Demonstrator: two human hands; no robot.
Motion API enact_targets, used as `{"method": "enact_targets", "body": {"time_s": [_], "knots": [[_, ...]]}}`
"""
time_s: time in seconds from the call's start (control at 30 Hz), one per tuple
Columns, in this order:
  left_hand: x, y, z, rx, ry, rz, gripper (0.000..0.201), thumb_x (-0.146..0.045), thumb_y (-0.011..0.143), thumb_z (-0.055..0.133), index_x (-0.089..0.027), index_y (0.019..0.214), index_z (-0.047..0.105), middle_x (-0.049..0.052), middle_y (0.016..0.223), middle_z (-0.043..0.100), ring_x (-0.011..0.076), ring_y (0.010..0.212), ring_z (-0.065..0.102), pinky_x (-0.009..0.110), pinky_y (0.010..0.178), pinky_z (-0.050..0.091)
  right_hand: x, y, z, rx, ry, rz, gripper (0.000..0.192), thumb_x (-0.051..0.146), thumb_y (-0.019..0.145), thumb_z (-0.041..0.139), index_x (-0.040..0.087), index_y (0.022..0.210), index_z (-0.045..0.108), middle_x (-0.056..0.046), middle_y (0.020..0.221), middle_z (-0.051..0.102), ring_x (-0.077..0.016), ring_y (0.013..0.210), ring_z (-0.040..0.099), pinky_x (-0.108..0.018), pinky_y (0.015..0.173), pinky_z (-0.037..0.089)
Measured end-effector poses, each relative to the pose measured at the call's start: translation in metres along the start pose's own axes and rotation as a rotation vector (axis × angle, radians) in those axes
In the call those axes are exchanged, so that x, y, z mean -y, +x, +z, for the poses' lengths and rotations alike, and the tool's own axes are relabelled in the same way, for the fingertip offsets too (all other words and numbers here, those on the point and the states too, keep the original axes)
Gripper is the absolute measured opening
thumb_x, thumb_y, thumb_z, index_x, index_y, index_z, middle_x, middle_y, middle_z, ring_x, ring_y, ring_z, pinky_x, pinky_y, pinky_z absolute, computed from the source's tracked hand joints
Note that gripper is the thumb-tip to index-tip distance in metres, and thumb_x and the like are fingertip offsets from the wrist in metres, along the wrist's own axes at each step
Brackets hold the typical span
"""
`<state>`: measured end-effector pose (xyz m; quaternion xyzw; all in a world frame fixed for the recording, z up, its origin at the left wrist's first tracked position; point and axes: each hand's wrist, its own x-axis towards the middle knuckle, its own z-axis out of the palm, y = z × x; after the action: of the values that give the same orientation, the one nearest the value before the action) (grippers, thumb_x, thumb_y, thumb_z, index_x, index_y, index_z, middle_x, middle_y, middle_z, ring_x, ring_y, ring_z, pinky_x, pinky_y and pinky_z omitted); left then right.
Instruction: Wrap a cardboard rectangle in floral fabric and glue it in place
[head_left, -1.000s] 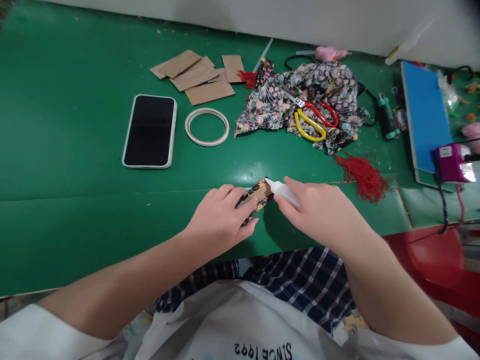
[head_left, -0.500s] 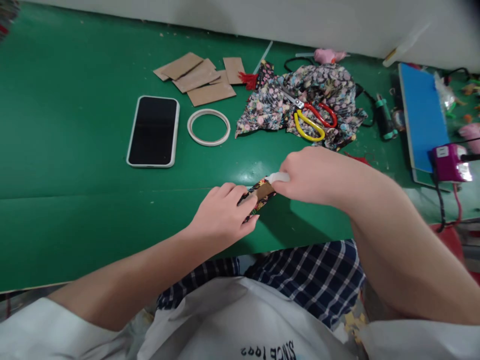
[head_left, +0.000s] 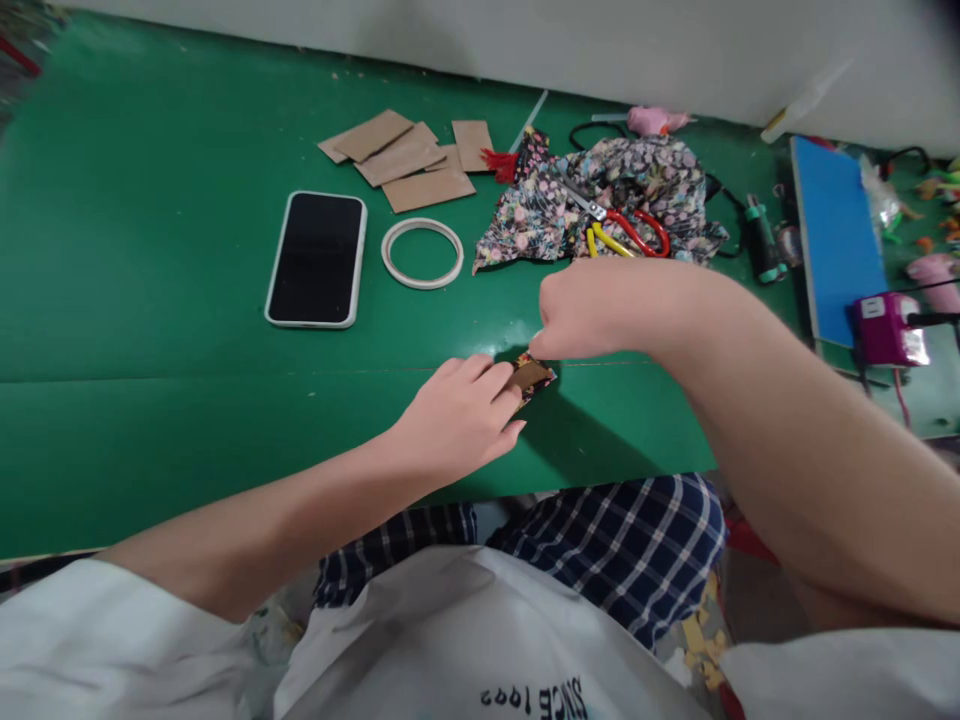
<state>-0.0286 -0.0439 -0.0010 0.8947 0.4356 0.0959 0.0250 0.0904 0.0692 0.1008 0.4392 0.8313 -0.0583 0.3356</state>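
My left hand (head_left: 469,415) is closed on a small cardboard piece (head_left: 531,375) edged with dark floral fabric, pressing it against the green table. The fingers cover the piece's left part. At its upper right edge, my right hand (head_left: 581,310) is closed in a pinch, with the thumb and forefinger close to the fabric. A thin white strip sat in this pinch a moment ago; now the hand hides nearly all of it. Beyond the right hand lies crumpled floral fabric (head_left: 517,225), with red and yellow-handled scissors (head_left: 626,225) on top.
A phone (head_left: 316,260) and a white tape roll (head_left: 422,284) lie left of the fabric. Several cardboard pieces (head_left: 427,188) are spread behind them. A green-black tool (head_left: 763,240), a blue board (head_left: 836,240) and a purple box (head_left: 891,330) stand at the right.
My right hand has moved slightly left and up, nearer the piece's upper edge, and the white strip has gone mostly out of sight. The left hand keeps its hold.
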Motion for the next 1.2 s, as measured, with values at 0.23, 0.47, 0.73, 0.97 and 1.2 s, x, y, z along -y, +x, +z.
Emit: {"method": "enact_targets", "body": {"time_s": [0.23,0.47,0.73,0.97,1.2], "knots": [[-0.001,0.003,0.008,-0.048,-0.023,0.049,0.032,-0.033,0.088,0.047,-0.012,0.109,0.057,0.011,0.107,0.061,0.0243,0.096,0.054,0.034,0.072,0.039,-0.008,-0.035,0.048,-0.252,-0.022,0.033,0.039,0.047,0.08,0.042,0.019,0.085,0.069,-0.011,0.073,0.068,-0.0252,0.065,0.063,-0.03,0.049,0.031],[0.001,0.003,0.009,-0.05,-0.051,0.055,0.027,-0.034,0.089,0.047,-0.013,0.102,0.059,0.01,0.107,0.062,0.024,0.099,0.054,0.035,0.076,0.04,-0.001,-0.055,0.103,-0.48,-0.025,0.068,0.046,0.046,0.086,0.041,0.019,0.121,0.055,-0.006,0.078,0.069,-0.0197,0.061,0.064,-0.028,0.045,0.022],[0.001,0.005,0.008,-0.042,-0.047,0.051,0.026,-0.032,0.089,0.045,-0.012,0.099,0.058,0.009,0.102,0.064,0.0237,0.099,0.055,0.034,0.077,0.042,0.003,-0.063,0.12,-0.6,0.078,0.043,0.046,0.043,0.089,0.038,0.021,0.127,0.051,-0.005,0.079,0.069,-0.0173,0.064,0.063,-0.027,0.048,0.031],[0.001,0.005,0.009,-0.077,-0.021,0.061,0.025,-0.031,0.089,0.045,-0.012,0.097,0.06,0.009,0.101,0.065,0.0233,0.097,0.057,0.034,0.078,0.044,-0.02,-0.052,0.145,-0.753,0.729,0.127,0.041,0.043,0.088,0.042,0.02,0.121,0.049,-0.009,0.115,0.063,-0.0192,0.097,0.061,-0.033,0.081,0.047],[0.001,0.008,0.008,-0.088,-0.029,0.082,0.024,-0.028,0.088,0.048,-0.011,0.098,0.061,0.011,0.1,0.066,0.023,0.092,0.059,0.035,0.075,0.046,-0.05,-0.007,0.17,-0.9,1.258,0.102,0.039,0.037,0.083,0.05,0.023,0.116,0.033,-0.01,0.116,0.061,-0.0167,0.099,0.062,-0.031,0.075,0.051]]}}
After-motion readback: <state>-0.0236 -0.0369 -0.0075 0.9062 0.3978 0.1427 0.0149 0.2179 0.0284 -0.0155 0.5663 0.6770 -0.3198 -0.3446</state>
